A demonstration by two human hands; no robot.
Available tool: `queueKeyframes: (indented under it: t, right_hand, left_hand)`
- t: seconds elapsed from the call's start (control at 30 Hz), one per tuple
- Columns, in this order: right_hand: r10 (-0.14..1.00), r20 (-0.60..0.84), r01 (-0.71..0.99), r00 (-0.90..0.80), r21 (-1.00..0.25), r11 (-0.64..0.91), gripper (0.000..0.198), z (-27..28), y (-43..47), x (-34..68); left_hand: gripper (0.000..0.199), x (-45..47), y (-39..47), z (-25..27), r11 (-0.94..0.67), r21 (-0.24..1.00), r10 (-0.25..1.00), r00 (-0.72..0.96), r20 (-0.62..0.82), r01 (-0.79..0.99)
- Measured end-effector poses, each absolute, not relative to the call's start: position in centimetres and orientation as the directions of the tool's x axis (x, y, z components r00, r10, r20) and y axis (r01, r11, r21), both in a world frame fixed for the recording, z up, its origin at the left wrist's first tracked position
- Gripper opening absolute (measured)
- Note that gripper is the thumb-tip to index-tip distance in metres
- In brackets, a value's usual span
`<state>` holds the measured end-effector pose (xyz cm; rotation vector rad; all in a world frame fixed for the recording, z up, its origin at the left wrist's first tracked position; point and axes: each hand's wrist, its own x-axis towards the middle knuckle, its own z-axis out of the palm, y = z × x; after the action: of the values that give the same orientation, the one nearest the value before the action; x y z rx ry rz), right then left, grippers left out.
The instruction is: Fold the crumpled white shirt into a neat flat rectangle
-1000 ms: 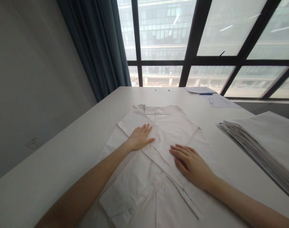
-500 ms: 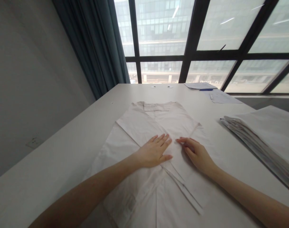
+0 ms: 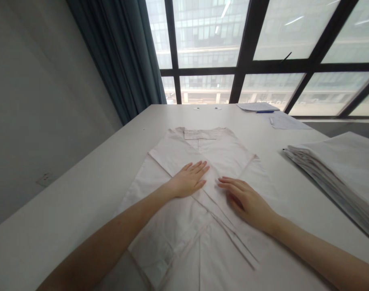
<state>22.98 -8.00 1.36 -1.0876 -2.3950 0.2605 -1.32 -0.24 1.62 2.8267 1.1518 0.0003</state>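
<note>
A white long garment (image 3: 184,226), which looks like a coat or shirt, lies spread on the white table, its neck end (image 3: 200,134) pointing away from me. One sleeve (image 3: 169,157) is folded diagonally across the body, and its narrow end (image 3: 237,242) points toward the lower right. Palm down on that sleeve rests my left hand (image 3: 188,180), open with fingers stretched out. My right hand (image 3: 245,202) is beside it over the garment's right half, fingers extended and slightly bent, holding nothing visible. Whether its fingertips touch the cloth I cannot tell.
A thick stack of folded white cloth (image 3: 348,169) stands on the table (image 3: 111,178) to the right. Farther back lie paper sheets (image 3: 257,106) with a blue pen (image 3: 265,112). A dark curtain (image 3: 126,60) and windows are beyond the table.
My left hand has slid left and slightly away from me along the folded sleeve. My right hand has shifted a little left, its thumb dropping away from the fingers.
</note>
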Motion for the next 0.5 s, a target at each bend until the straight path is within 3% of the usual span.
queueKeyframes:
  t: [0.17, 0.5]
  right_hand:
    - [0.595, 0.253, 0.51, -0.763, -0.33, 0.794, 0.047, 1.7, -8.4, 22.8]
    - [0.559, -0.022, 0.527, -0.829, -0.366, 0.767, 0.056, 2.8, -8.9, 22.7]
  left_hand:
    - [0.057, -2.6, 1.2, 1.5, -0.658, 0.061, 0.748, 0.661, -0.058, 0.751]
    - [0.061, -5.0, 3.9, 1.0, -0.524, 0.026, 0.848, 0.524, -0.079, 0.852]
